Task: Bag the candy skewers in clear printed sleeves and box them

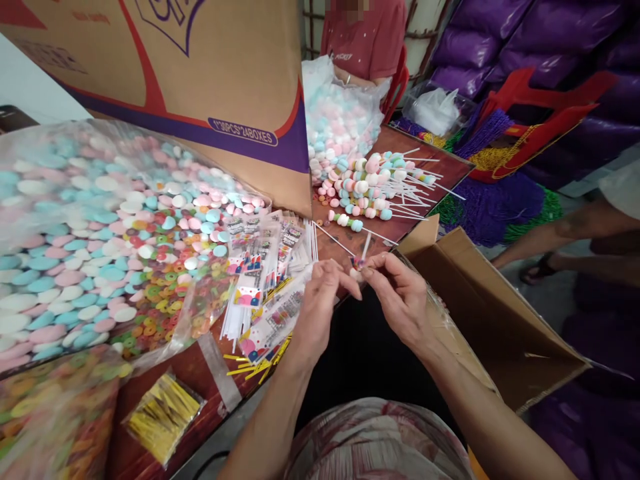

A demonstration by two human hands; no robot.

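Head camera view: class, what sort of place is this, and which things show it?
Probably a small candy-packing workroom: skewered candies are heaped on the table near printed wrappers, and an open cardboard box and stacked purple sacks are close by.

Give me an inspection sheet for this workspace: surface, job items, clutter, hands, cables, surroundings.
Surface: reddish-brown tabletop, largely covered.
Job's things: pastel sweets; ring-shaped sweets; printed sleeves; skewered sweets piled with white sticks pointing outward.
Clutter: packet of yellow strips near the table edge; large printed carton behind the sweets.
Hands: fingers of the right hand pinch a small, partly hidden item; left hand close beside it, its grip unclear.
Cables: dark curved line below the table edge, possibly a cable.
Surroundings: open carton beside the right forearm; co-worker in a red shirt across the table; stacked purple bags behind.
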